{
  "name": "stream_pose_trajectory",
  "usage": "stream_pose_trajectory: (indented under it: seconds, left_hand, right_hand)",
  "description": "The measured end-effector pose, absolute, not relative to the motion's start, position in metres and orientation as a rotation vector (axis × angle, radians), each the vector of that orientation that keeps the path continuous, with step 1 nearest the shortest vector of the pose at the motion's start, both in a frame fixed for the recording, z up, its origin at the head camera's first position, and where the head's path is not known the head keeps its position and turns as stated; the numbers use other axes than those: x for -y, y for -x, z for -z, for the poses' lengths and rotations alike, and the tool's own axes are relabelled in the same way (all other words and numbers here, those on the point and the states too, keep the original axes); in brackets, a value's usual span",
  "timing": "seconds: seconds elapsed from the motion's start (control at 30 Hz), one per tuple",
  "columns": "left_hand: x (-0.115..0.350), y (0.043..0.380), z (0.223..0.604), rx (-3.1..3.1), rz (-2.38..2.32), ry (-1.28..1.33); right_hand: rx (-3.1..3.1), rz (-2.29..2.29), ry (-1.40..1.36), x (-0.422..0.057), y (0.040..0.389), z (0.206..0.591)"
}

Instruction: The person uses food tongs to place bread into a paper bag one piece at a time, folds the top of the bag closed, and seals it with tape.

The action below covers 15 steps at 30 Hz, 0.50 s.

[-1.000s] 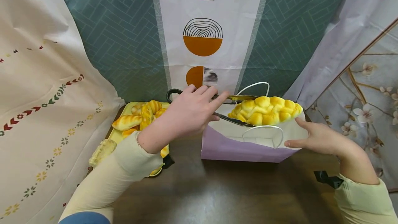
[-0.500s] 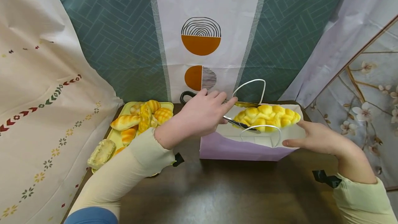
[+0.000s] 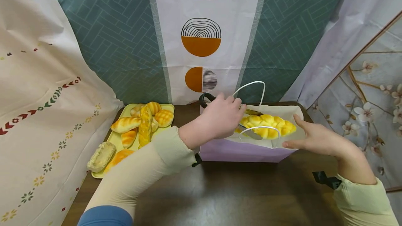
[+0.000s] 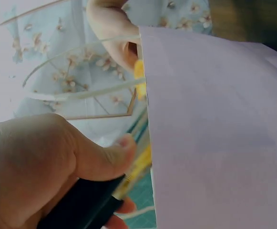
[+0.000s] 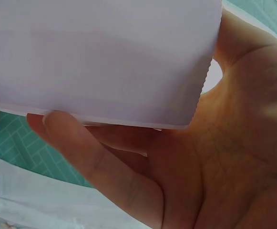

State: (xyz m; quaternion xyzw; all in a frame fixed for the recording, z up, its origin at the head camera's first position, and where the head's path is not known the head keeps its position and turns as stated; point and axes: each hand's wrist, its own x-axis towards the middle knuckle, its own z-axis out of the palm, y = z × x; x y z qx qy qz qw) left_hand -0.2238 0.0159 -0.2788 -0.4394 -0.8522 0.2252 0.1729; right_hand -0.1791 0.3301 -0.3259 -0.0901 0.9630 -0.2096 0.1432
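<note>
My left hand (image 3: 221, 116) grips a pair of tongs (image 3: 205, 99) with dark handles, which in the left wrist view lie under its thumb. Between the tong ends sits a yellow braided loaf (image 3: 271, 125), down in the mouth of a lilac paper bag (image 3: 242, 152). The bag's front handle loop crosses the loaf in the head view. At the bag's right end my right hand (image 3: 321, 137) holds the rim, thumb and forefinger spread; the right wrist view shows its digits around the bag's edge (image 5: 128, 125). Part of the loaf is hidden behind the front wall.
A yellow tray (image 3: 114, 138) at the left carries several bread pieces, among them a long twisted roll (image 3: 145, 123) and a pale oval bun (image 3: 102, 156). A patterned curtain (image 3: 125, 37) hangs behind. The dark wooden table (image 3: 220, 194) extends in front of the bag.
My left hand has moved right with the tongs, and the loaf has gone lower into the bag. The right hand stays at the bag's end. More of the tray shows.
</note>
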Motion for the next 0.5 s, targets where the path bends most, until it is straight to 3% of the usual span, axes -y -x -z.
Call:
stream_pose_trajectory:
  seconds: [0.5]
  left_hand:
    - [-0.06,0.23,0.293,2.61,-0.936,1.349]
  right_hand:
    - [-2.811,0.6,0.31,-0.33,0.175,0.325]
